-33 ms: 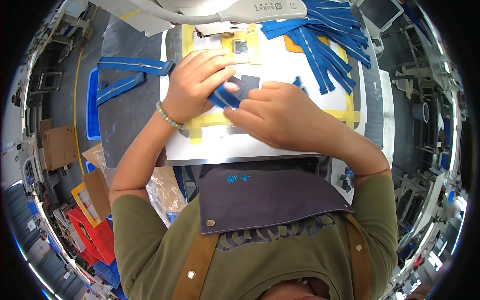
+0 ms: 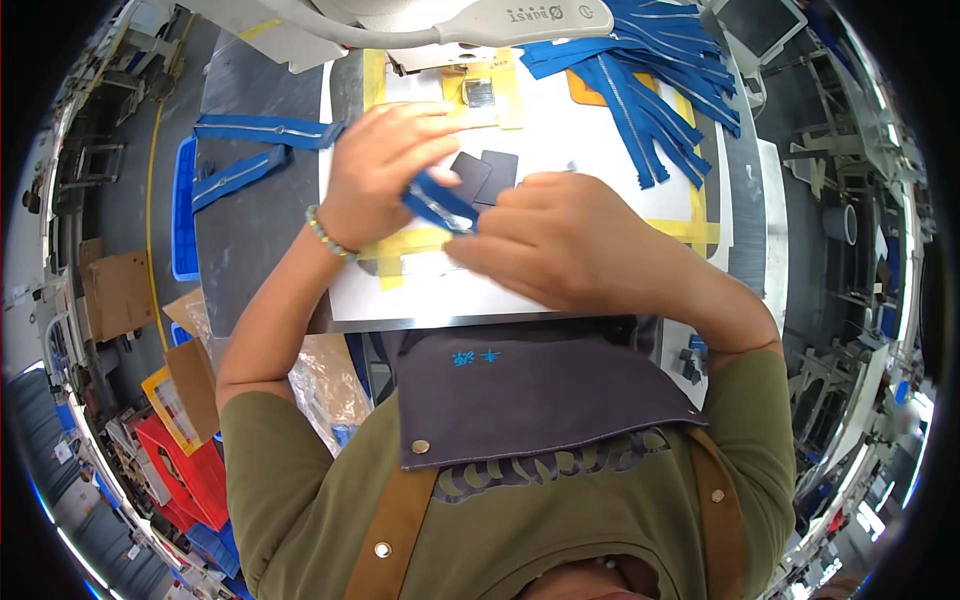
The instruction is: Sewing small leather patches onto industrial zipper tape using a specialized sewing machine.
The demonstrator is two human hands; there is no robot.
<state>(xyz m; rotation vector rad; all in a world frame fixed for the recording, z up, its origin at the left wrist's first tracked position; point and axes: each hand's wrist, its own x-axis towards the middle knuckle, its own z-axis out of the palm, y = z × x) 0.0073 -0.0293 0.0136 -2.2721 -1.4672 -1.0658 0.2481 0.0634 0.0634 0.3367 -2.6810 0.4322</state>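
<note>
A short blue zipper [image 2: 437,204] with metal teeth is stretched between my hands, blurred by motion. My left hand [image 2: 383,178], a beaded bracelet at its wrist, pinches one end. At the other end my right hand [image 2: 570,240] closes its fingers round the zipper, and the part inside the fist is hidden. Just beyond the zipper, two small dark rectangular patches lie on the white work surface, a left patch [image 2: 468,174] and a right patch [image 2: 498,176], partly covered by my right hand.
Ahead stands a white sewing machine [image 2: 500,22] above a yellow-taped plate [image 2: 512,100]. Many blue zippers [image 2: 640,115] fan out at the far right. More lie at left: an upper zipper [image 2: 270,130] and a lower one [image 2: 235,178]. A blue bin [image 2: 185,215] sits by the table's left edge.
My left hand and the zipper have shifted slightly left and nearer to me. More of the dark patches shows. The blue piece that showed beyond my right hand is no longer visible there.
</note>
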